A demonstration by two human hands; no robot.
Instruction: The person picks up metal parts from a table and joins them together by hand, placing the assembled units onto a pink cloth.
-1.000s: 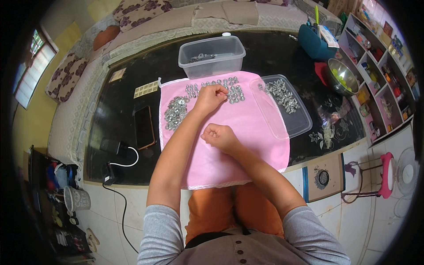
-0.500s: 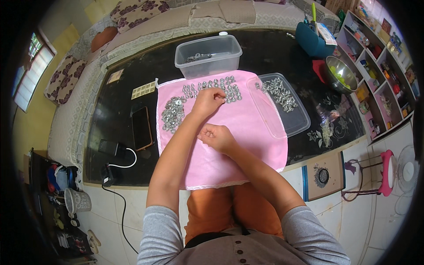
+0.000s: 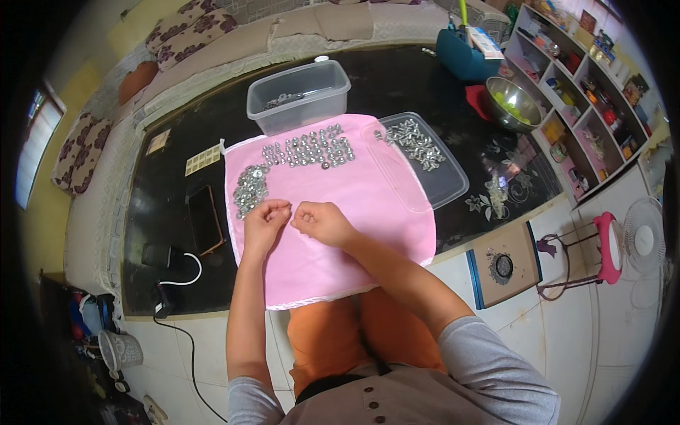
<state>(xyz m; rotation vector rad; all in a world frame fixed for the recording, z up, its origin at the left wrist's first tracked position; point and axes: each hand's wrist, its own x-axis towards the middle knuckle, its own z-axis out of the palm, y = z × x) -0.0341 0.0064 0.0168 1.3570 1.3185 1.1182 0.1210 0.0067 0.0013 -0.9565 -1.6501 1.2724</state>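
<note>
Left hand (image 3: 265,218) and right hand (image 3: 320,221) curl fingertips together; pile of small silver metal nuts (image 3: 249,189) lies just beyond the left hand on pink cloth (image 3: 368,205); anything pinched is too small to tell.

— Inspector: Position of the arms?

— Observer: Both forearms enter from the lower edge, bare below grey sleeves, and converge toward the middle.

— Inspector: Left hand (image 3: 265,218)?

— Observer: Fingers curled inward, knuckles up, wrist straight.

— Inspector: Right hand (image 3: 320,221)?

— Observer: Likewise curled, thumb side facing the left; elbow bent outward. The two hands sit just beside each other, fingertips nearly meeting.

— Inspector: Anything in either grip?

— Observer: Cannot tell; the fingertips are too small to read, possibly pinching.
</note>
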